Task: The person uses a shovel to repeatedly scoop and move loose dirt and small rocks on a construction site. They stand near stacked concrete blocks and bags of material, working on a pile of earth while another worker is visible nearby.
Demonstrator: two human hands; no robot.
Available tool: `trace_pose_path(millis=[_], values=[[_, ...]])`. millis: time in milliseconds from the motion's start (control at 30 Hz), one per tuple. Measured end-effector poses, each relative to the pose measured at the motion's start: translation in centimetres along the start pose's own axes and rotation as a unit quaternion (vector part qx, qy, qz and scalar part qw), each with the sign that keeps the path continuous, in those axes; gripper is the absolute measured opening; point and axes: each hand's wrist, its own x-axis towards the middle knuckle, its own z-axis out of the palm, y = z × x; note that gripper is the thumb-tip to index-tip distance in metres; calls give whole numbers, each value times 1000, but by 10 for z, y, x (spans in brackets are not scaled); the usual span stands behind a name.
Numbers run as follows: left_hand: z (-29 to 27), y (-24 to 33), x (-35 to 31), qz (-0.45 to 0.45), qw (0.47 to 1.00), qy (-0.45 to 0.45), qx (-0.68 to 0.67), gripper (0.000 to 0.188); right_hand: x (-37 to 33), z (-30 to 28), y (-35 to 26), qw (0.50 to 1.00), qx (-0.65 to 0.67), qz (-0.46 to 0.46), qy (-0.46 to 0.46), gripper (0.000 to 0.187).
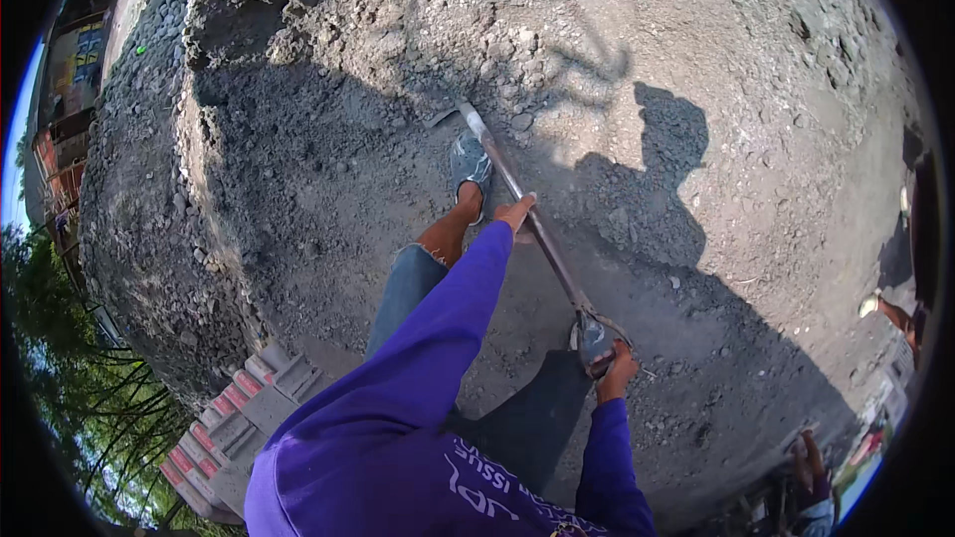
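A long-handled shovel [546, 239] slants across the middle, its shaft worn and greyish brown. Partway down the shaft, my left hand [515, 212] is closed around it. My right hand [617, 371] grips the near end, where the handle spreads into a D-shaped grip [607, 322]. At the far end, a dark blade edge [441, 119] shows at the loose gravel [398, 104]; most of the blade cannot be made out. My left shoe [471, 164] stands just beside the shaft's far end. Behind the grip, my right shoe [593, 338] is partly hidden.
Rough, gravelly ground rises into a bank [288, 0] at the far left. Stacked grey blocks with red-and-white ends [234, 398] stand at the lower left, near green trees [80, 368]. Other people's legs [892, 313] show at the right edge, and another person [811, 477] at the lower right.
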Motion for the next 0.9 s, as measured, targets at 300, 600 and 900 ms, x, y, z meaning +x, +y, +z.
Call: trace_pose_path(millis=[300,600,900], values=[[-32,86,61,45,976,74,-199,23,-105,41,-28,990,49,-60,118,12],[-25,73,-47,88,956,85,-267,21,-79,-31,-79,996,-15,-58,71,9],[16,73,-194,183,877,75,-437,18,-102,-83,-249,971,-88,-202,-94,6]])
